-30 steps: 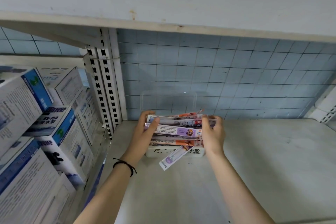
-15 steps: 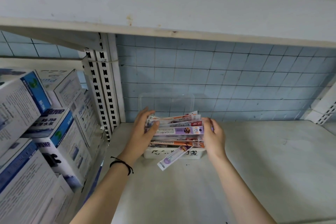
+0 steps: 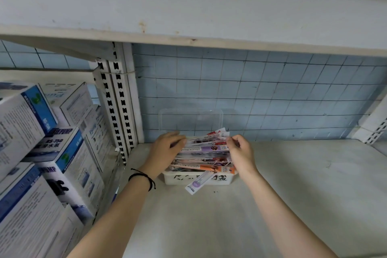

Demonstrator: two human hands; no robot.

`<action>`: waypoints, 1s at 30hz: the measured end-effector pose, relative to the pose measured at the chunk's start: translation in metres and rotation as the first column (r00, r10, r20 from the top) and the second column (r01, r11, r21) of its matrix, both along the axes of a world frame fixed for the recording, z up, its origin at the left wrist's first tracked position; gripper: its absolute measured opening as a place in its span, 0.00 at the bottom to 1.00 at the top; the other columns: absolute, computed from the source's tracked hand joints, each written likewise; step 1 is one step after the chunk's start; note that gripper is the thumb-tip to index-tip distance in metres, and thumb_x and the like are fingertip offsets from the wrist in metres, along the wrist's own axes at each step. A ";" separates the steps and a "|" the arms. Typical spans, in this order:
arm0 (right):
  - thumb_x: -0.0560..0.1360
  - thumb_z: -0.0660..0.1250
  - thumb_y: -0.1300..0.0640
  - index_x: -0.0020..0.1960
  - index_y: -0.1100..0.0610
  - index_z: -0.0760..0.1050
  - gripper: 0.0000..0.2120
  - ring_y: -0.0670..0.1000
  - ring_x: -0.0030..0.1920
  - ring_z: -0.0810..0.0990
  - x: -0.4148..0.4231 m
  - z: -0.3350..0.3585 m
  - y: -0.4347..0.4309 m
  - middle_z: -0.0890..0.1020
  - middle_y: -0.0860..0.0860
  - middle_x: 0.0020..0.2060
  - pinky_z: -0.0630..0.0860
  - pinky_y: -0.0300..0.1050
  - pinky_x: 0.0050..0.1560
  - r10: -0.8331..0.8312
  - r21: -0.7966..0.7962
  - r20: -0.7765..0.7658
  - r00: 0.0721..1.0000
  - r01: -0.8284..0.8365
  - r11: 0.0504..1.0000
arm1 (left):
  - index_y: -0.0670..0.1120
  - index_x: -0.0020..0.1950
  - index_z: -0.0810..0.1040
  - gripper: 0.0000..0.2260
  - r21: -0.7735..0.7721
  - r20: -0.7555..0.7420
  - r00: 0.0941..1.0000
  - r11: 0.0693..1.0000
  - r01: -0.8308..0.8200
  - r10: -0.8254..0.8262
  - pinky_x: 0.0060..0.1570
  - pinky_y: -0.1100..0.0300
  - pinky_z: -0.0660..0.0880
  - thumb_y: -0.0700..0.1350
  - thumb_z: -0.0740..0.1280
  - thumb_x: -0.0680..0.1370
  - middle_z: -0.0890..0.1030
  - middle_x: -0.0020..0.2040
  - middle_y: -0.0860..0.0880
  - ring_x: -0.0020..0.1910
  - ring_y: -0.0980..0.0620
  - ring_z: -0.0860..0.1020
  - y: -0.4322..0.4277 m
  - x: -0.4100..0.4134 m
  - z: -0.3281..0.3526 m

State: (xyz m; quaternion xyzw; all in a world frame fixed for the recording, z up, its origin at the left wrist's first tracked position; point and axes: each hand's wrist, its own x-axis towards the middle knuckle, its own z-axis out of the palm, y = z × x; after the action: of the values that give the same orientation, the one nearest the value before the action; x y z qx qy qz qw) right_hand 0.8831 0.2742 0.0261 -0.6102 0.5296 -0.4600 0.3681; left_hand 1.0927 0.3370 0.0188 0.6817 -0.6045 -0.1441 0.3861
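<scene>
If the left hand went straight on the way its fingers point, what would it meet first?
The packets heaped in the white box: the left hand points right and back, fingertips seemingly touching their left ends. Beyond them stands the clear lid, though depth is unclear.

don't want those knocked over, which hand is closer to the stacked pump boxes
Left. The left hand touches the left end of the packets, on the side toward the pump boxes. The right hand grips their right end, farther away.
</scene>
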 end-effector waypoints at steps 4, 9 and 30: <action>0.77 0.65 0.60 0.42 0.61 0.75 0.07 0.51 0.39 0.77 -0.005 -0.007 -0.001 0.81 0.55 0.40 0.72 0.37 0.37 0.076 0.008 -0.061 0.995 -0.075 0.997 | 0.47 0.59 0.81 0.12 -0.062 0.016 1.000 0.998 -0.005 0.006 0.54 0.50 0.75 0.48 0.66 0.78 0.83 0.49 0.48 0.48 0.51 0.78 0.002 -0.002 -0.002; 0.74 0.70 0.59 0.37 0.57 0.78 0.06 0.52 0.47 0.81 -0.017 -0.009 -0.007 0.83 0.52 0.45 0.74 0.45 0.49 0.151 0.018 -0.171 0.974 -0.151 0.988 | 0.41 0.47 0.85 0.09 -0.132 0.029 0.999 0.991 -0.013 0.017 0.47 0.56 0.73 0.45 0.69 0.76 0.83 0.44 0.44 0.44 0.48 0.78 0.008 -0.010 -0.003; 0.79 0.55 0.41 0.39 0.56 0.78 0.23 0.52 0.33 0.81 -0.008 0.013 -0.013 0.82 0.52 0.33 0.73 0.46 0.34 0.386 0.138 -0.650 0.655 -0.398 0.907 | 0.51 0.69 0.73 0.18 0.001 0.325 0.945 0.999 -0.038 0.035 0.68 0.52 0.63 0.54 0.56 0.81 0.71 0.71 0.49 0.70 0.48 0.68 0.007 -0.002 0.005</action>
State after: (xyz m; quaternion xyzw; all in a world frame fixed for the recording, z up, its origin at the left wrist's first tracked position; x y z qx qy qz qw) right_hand 0.8749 0.2610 0.0394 -0.8357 0.4771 -0.1266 0.2407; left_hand 1.0908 0.3443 0.0233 0.7088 -0.6465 -0.0248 0.2811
